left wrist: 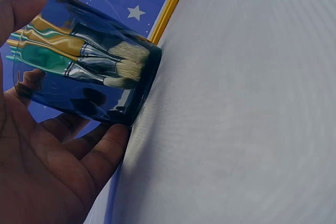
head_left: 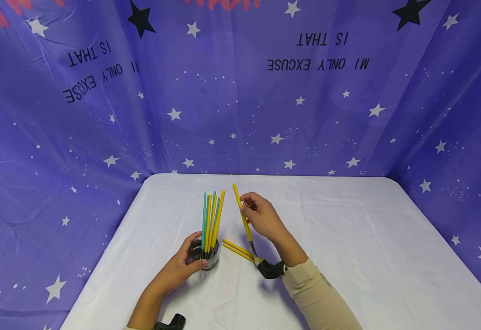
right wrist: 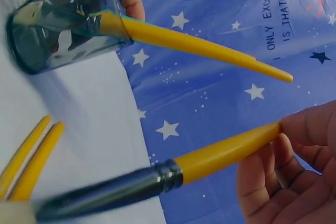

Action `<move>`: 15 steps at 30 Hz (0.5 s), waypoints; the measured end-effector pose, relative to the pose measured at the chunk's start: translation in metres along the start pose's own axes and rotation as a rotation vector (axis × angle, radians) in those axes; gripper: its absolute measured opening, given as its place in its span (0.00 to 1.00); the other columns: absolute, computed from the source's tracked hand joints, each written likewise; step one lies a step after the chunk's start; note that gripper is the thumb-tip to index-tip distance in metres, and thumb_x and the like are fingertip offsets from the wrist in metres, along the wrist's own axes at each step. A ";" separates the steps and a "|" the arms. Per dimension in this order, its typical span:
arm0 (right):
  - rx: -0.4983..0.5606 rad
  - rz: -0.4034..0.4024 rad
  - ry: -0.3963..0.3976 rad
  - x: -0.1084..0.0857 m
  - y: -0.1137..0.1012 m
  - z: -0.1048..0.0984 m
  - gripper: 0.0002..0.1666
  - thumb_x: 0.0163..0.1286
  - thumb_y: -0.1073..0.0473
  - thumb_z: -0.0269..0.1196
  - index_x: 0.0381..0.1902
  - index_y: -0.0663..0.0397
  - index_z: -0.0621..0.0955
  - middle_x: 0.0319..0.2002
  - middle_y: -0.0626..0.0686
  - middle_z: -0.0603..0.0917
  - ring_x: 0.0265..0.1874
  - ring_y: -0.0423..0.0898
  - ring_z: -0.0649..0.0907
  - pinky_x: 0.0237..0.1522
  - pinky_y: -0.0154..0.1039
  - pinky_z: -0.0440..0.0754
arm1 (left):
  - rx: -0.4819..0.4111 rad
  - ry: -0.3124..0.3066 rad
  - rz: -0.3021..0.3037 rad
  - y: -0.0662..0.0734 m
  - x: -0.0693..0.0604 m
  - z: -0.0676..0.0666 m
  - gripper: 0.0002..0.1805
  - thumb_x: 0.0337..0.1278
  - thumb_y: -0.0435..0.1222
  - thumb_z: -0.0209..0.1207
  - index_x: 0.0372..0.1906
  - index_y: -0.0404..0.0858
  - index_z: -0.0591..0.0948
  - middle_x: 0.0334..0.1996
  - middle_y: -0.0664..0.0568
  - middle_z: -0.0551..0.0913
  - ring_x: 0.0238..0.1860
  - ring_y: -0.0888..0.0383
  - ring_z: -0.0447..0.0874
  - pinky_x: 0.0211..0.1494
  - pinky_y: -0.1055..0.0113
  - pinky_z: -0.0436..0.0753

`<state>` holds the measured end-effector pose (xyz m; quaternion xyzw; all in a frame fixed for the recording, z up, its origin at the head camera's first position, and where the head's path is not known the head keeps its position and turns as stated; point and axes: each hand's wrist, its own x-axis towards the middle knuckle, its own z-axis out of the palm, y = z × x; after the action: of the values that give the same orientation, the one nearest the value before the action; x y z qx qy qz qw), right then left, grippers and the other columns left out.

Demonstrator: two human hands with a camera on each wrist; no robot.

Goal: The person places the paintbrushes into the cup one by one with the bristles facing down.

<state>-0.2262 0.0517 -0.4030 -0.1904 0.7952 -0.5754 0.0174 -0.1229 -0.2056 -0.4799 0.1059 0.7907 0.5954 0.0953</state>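
Note:
My left hand (head_left: pixel 177 271) grips a clear, dark-tinted drinking glass (left wrist: pixel 150 74) that stands on the table, thumb on the near side and fingers around the far side. Several paintbrushes (head_left: pixel 210 224) with green and yellow handles stand in it, bristles down, as the left wrist view shows. To the right of the glass, my right hand (head_left: pixel 267 220) pinches one yellow paintbrush (right wrist: pixel 226 156) by its handle. That brush hangs above the table with its bristles pointing down. The right wrist view shows its dark metal ferrule (right wrist: pixel 105 192) close up.
Two more yellow paintbrushes (head_left: pixel 238 250) lie on the white-covered table (head_left: pixel 347 256), between the glass and my right wrist. A purple curtain (head_left: pixel 240 91) with stars and lettering rises behind the table and along both sides.

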 end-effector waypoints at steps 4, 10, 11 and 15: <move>0.076 0.015 0.018 -0.001 -0.002 0.001 0.13 0.72 0.68 0.58 0.53 0.59 0.78 0.36 0.54 0.78 0.32 0.48 0.80 0.35 0.46 0.83 | -0.008 -0.008 0.009 0.000 0.000 0.000 0.42 0.65 0.38 0.63 0.77 0.47 0.53 0.70 0.34 0.61 0.66 0.41 0.69 0.67 0.44 0.64; 0.180 0.034 0.058 -0.002 -0.005 0.006 0.14 0.71 0.71 0.57 0.53 0.65 0.76 0.37 0.56 0.78 0.34 0.50 0.80 0.38 0.53 0.83 | -0.003 0.003 0.005 0.000 0.000 0.000 0.42 0.65 0.37 0.63 0.77 0.48 0.53 0.70 0.36 0.63 0.66 0.43 0.71 0.67 0.51 0.67; 0.192 0.035 0.065 -0.002 -0.006 0.007 0.13 0.71 0.72 0.57 0.53 0.66 0.76 0.37 0.56 0.78 0.34 0.50 0.80 0.37 0.52 0.83 | -0.001 0.007 0.003 0.000 0.000 0.000 0.42 0.65 0.37 0.63 0.77 0.48 0.53 0.69 0.37 0.63 0.65 0.43 0.71 0.66 0.52 0.68; 0.257 0.032 0.092 -0.004 -0.010 0.010 0.13 0.72 0.72 0.57 0.52 0.66 0.75 0.37 0.55 0.77 0.34 0.47 0.80 0.38 0.48 0.84 | 0.005 0.016 0.000 0.000 0.000 0.000 0.42 0.64 0.37 0.63 0.77 0.48 0.54 0.69 0.38 0.64 0.65 0.44 0.71 0.66 0.54 0.69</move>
<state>-0.2174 0.0414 -0.3978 -0.1472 0.7179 -0.6803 0.0144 -0.1229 -0.2055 -0.4802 0.1014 0.7930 0.5942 0.0886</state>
